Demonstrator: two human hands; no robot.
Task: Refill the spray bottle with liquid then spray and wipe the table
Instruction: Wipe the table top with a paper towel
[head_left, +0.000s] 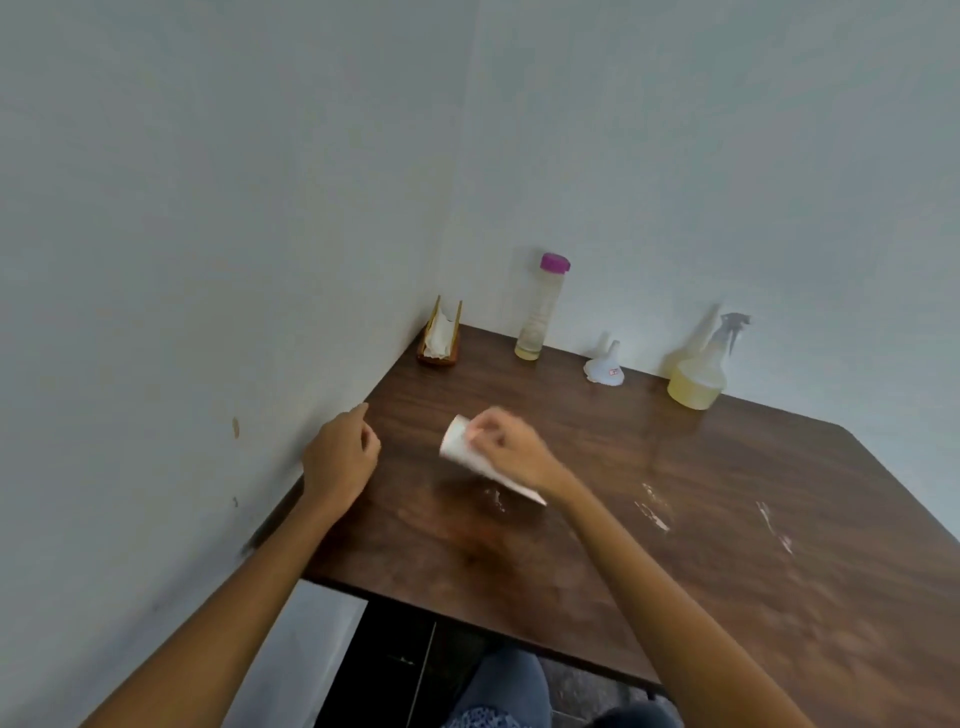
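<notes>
Head view. Dark wood-grain desk (727, 545) set into a corner of pale walls (208, 208).

Right hand (511, 449) over the left-centre of the desk, fingers closed around a white paper tissue (462, 447). The tissue is partly rolled or folded; one end sticks up past the fingers, the other trails under the wrist toward the desk surface. Frame is motion-blurred here — cannot tell whether the tissue touches the wood.

Left hand (340, 457) near the left wall, above the desk edge, fingers loosely curled, grasping nothing.

Along the back wall, left to right:
- wooden napkin holder (440, 338) in the corner, white napkins inside
- tall clear bottle (540, 306), upright, purple cap, a small amount of yellowish liquid at the bottom
- white funnel (605, 366), resting wide end down, spout pointing up
- spray bottle (701, 374), upright, trigger head on, lower part filled with pale yellow liquid; well apart from both hands

Wet streaks (654, 512) show on the desk right of the right forearm — several pale, glossy patches running toward the right edge.

Bottom of frame: knee in blue denim (504, 686) below the desk's near edge, dark floor (395, 670) beside it.
</notes>
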